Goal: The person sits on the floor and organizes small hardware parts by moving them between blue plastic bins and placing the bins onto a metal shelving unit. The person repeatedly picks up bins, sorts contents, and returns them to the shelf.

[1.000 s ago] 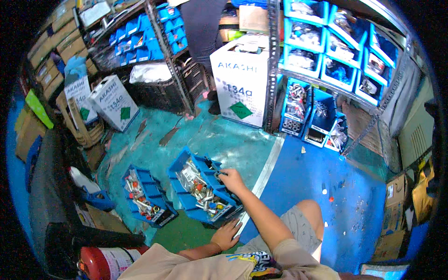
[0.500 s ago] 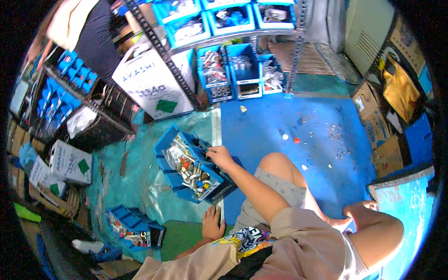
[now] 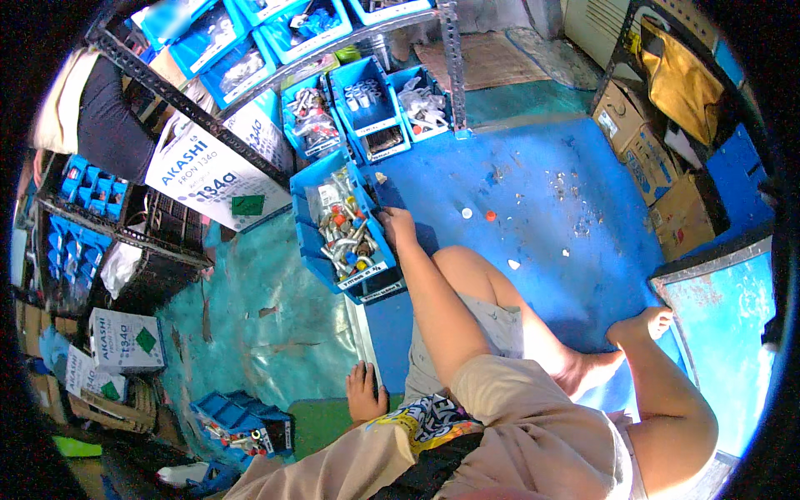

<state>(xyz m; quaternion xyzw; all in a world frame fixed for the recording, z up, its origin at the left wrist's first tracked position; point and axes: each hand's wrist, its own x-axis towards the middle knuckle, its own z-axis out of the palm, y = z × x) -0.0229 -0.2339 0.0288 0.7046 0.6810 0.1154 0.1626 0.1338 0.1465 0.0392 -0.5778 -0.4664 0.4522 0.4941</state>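
The blue bin (image 3: pixel 305 237), loaded with mixed metal fittings (image 3: pixel 346 237), is in front of the person, above the boundary of the green sheet (image 3: pixel 258 325) and the blue floor (image 3: pixel 533 158). A lower bin (image 3: pixel 385 292) appears stacked beneath it; whether the stack touches the floor cannot be confirmed. The right hand (image 3: pixel 398 227) appears curled around the stack's right side, its fingertips partly hidden. The left hand (image 3: pixel 367 393) is flat, fingers slightly spread, beside the pale strip (image 3: pixel 360 329).

Risk: the grip is one-sided and the load heaped, so the stack could tip left and spill, or the upper bin could slide off the lower. The rack post (image 3: pixel 250 158) and the row of bins (image 3: pixel 362 122) beyond are near enough to be knocked.
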